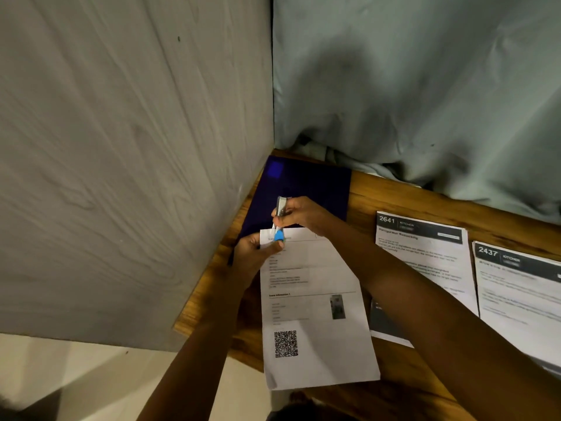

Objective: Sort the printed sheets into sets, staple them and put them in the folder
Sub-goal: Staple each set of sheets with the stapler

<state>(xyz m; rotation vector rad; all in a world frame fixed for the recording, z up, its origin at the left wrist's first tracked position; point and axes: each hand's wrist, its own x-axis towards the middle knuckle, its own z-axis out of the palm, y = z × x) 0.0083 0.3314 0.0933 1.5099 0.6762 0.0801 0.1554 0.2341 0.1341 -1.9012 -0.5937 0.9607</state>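
From the head camera, the person's left hand point(254, 254) pinches the top left corner of a white printed set of sheets with a QR code near its foot point(315, 317). Its fingers point(274, 246) are curled round the paper's edge, so the pages are held together there. The set lies on the brown wooden worktop point(394, 197), its lower edge hanging over the near rim. The right hand point(302, 214) is wrapped round a small silver stapler with a blue tip point(280, 218), and the blue end sits right at the same pinched corner, touching or just above the paper. Whether the paper is already inside the stapler's mouth is too small to tell. The flat dark blue folder point(314, 183) lies closed in the far corner of the worktop, just beyond both hands, its near edge under or against the top of the set. To the right, well apart from the hands, lie a white stack headed 2641 point(425, 253) and, beside it, a white stack headed 2437 point(522, 296). A grey wood-grain panel point(121, 147) stands on the left and a pale grey cloth point(425, 86) hangs behind. The step in hand looks like stapling this set. The next move likely calls for the corner to be kept square while the stapler is squeezed firmly, then for the folder to be opened to take the set.
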